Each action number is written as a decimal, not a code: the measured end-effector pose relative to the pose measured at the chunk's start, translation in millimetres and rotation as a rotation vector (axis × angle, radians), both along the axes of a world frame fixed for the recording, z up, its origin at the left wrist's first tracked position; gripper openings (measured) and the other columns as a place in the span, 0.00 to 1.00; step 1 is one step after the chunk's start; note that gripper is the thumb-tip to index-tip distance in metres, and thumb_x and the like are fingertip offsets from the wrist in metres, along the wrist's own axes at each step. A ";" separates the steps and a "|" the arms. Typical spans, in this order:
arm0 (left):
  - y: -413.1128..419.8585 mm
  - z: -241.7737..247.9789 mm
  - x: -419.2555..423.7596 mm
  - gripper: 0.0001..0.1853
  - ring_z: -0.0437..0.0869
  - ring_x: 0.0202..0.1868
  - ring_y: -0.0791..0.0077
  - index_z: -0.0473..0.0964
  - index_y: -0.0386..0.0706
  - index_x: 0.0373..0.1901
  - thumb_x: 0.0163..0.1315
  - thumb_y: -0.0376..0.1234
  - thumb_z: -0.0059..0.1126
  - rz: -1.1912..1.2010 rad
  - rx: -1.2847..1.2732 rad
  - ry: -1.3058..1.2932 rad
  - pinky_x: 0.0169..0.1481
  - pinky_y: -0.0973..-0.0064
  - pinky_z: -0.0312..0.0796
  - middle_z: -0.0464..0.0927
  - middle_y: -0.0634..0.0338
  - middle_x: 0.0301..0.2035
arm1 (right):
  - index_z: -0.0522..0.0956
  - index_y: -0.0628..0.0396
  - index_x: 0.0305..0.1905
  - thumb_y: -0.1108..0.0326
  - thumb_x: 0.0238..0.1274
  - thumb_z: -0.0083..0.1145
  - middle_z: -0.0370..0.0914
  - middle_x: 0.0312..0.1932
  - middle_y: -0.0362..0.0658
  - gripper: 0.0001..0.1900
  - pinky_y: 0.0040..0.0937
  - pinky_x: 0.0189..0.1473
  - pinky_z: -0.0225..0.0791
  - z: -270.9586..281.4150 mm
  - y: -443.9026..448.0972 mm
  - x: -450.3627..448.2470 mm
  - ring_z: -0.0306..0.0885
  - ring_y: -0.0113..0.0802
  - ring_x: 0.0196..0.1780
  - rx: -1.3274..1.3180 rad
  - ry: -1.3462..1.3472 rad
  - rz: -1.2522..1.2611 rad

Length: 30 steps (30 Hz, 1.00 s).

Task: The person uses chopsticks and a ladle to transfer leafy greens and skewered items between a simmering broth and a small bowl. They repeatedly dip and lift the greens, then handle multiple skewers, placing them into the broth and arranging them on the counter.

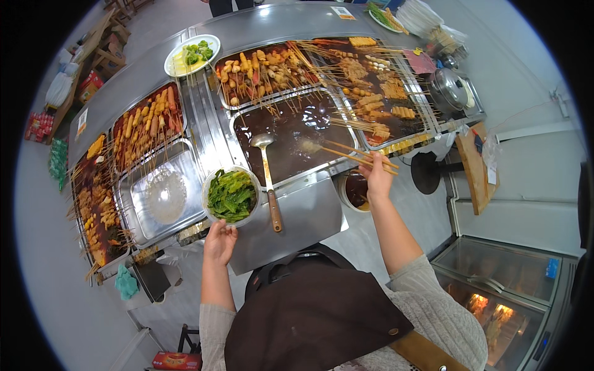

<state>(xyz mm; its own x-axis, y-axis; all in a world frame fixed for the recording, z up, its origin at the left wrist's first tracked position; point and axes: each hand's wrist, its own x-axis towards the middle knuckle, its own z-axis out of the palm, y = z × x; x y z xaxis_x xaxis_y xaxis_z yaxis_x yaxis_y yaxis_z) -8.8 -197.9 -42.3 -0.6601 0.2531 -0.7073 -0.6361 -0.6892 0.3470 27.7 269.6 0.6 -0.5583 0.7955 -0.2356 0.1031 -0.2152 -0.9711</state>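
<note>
My left hand (220, 241) pinches the near rim of a clear round plastic bowl (254, 204), at the left of the broth pan. Cooked leafy greens (232, 195) fill the bowl. With my right hand (378, 178) I hold a pair of long wooden chopsticks (350, 155) over the dark broth (297, 157). Beside their tips is a pale, blurred patch (310, 145); I cannot tell what it is. A metal ladle (267, 171) lies between the bowl and my right hand. Its head rests at the broth and its wooden handle hangs over the near edge.
Skewered food fills trays at the back (264, 72), right (385, 92) and left (148, 120). A metal pan (195, 153) holds shallow clear liquid. A broccoli plate (178, 67) stands behind. Below right are a bucket of dark liquid (345, 192) and a glass-fronted cabinet (506, 273). Someone's legs show beyond the counter.
</note>
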 end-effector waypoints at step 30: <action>4.0 5.2 1.3 0.05 0.79 0.33 0.73 0.74 0.41 0.34 0.68 0.29 0.60 0.009 -0.074 -0.007 0.46 0.71 0.82 0.73 0.62 0.28 | 0.78 0.64 0.44 0.68 0.73 0.55 0.82 0.39 0.48 0.09 0.27 0.45 0.84 80.7 24.4 -19.2 0.85 0.37 0.41 -0.645 0.333 0.020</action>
